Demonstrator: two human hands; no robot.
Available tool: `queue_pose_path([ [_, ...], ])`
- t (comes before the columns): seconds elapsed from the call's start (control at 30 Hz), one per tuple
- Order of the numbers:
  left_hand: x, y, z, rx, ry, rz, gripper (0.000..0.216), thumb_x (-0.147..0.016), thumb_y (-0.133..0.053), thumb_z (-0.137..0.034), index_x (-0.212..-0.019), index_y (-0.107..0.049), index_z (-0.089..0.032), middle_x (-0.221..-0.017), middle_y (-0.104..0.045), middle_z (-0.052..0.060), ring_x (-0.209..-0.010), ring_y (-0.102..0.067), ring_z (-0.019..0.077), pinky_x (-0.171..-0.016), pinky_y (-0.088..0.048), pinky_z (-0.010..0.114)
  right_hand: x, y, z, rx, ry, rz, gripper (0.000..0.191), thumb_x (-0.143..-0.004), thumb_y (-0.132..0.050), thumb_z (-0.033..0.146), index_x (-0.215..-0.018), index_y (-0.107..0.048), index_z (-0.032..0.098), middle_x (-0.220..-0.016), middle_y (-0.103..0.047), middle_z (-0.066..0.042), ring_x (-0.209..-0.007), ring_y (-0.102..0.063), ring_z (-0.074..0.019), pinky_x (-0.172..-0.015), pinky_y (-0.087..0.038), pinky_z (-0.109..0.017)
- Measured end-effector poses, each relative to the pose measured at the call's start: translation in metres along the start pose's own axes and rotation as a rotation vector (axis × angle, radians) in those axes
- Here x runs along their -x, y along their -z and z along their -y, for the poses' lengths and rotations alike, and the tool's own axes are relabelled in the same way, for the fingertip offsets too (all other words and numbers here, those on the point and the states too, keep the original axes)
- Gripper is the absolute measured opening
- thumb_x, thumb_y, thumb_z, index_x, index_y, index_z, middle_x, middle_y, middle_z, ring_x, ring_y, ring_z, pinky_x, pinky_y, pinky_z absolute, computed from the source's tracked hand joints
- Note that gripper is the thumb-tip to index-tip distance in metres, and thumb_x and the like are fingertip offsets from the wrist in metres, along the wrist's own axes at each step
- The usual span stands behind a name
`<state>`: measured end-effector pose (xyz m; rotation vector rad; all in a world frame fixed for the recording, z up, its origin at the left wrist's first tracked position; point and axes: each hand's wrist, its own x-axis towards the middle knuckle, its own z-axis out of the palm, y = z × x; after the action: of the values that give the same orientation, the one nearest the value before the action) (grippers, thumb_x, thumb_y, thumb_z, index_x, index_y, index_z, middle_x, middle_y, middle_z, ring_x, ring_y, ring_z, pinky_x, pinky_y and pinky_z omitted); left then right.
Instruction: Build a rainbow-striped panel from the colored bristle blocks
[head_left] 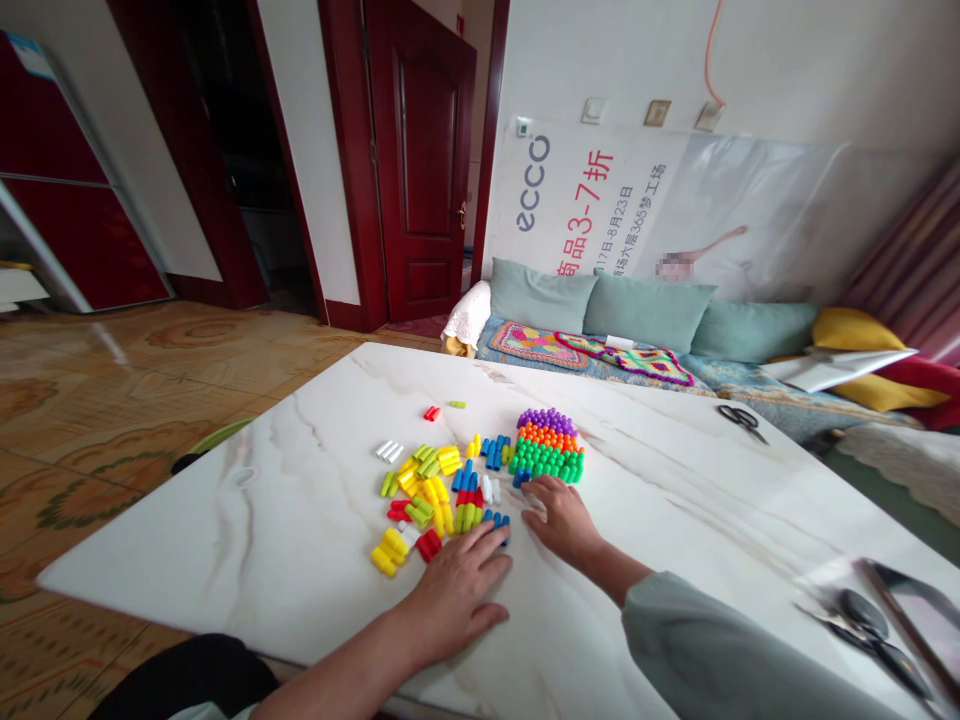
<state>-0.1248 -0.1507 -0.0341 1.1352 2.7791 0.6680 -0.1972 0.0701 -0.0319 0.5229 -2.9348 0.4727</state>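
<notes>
My left hand [463, 590] lies low over the table with its fingers stretched out. Its fingertips reach the blue plastic pieces [496, 521] at the near edge of a loose pile. My right hand [564, 520] has thumb and forefinger apart, the fingertips at a small blue piece [519, 478]. Just beyond are tight rows of green pieces [547, 462], orange pieces [551, 437] and purple pieces [550, 419]. Yellow pieces [435, 492], red pieces [428, 545], white pieces [490, 489] and lime pieces [468, 517] lie mixed left of my right hand.
The white marbled table [300, 540] carries black scissors [742, 420] at the far right. Another dark-handled pair of scissors [870, 630] lies near right, beside a dark-edged flat device [911, 620]. Behind the table stands a sofa with green cushions [649, 310].
</notes>
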Motion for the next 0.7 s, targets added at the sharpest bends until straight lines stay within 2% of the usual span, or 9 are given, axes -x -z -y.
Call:
queue_pose_path([
  [0.27,-0.003,-0.009,0.013,0.068,-0.057,-0.127,0.032,-0.083,-0.060,-0.021,-0.115,-0.061,-0.022,-0.143,-0.045,0.011,-0.135,-0.036,0.0284,-0.111,-0.034,0.047,-0.001,-0.002,0.013,-0.068,0.063,0.038,0.049,-0.079,-0.059,0.025,-0.127,-0.055,0.017,-0.120,-0.059,-0.013,-0.108,-0.055,-0.0250,-0.093,-0.042,-0.037],
  [0.37,-0.003,-0.010,0.012,0.095,-0.063,-0.159,0.027,-0.083,-0.057,-0.016,-0.109,-0.063,-0.020,-0.137,-0.050,0.011,-0.131,-0.041,0.0266,-0.110,-0.036,0.045,0.003,-0.004,0.020,-0.197,0.106,0.068,0.051,-0.083,-0.058,0.030,-0.131,-0.048,0.018,-0.120,-0.058,-0.011,-0.091,-0.061,-0.0191,-0.083,-0.046,-0.033],
  [0.5,-0.002,-0.009,0.010,0.145,-0.071,-0.198,0.024,-0.084,-0.051,-0.009,-0.101,-0.065,-0.020,-0.130,-0.054,0.009,-0.127,-0.045,0.0236,-0.109,-0.038,0.041,0.007,-0.002,0.033,-0.281,0.105,0.151,0.034,-0.086,-0.052,0.030,-0.119,-0.054,0.019,-0.111,-0.062,-0.007,-0.074,-0.061,-0.0130,-0.074,-0.046,-0.027],
  [0.57,-0.002,-0.009,0.010,0.173,-0.045,-0.227,0.027,-0.085,-0.046,-0.007,-0.100,-0.065,-0.020,-0.127,-0.056,0.008,-0.123,-0.049,0.0217,-0.107,-0.040,0.038,0.009,0.000,0.036,-0.270,0.106,0.161,0.032,-0.083,-0.056,0.028,-0.114,-0.055,0.019,-0.109,-0.062,-0.006,-0.074,-0.060,-0.0130,-0.071,-0.045,-0.026],
  [0.7,-0.003,-0.008,0.010,0.207,0.029,-0.265,0.032,-0.083,-0.044,-0.004,-0.098,-0.067,-0.021,-0.125,-0.057,0.007,-0.116,-0.054,0.0199,-0.104,-0.043,0.034,0.011,-0.003,0.036,-0.212,0.169,0.169,0.043,-0.073,-0.065,0.030,-0.113,-0.055,0.019,-0.110,-0.059,-0.006,-0.080,-0.060,-0.0158,-0.069,-0.045,-0.026],
])
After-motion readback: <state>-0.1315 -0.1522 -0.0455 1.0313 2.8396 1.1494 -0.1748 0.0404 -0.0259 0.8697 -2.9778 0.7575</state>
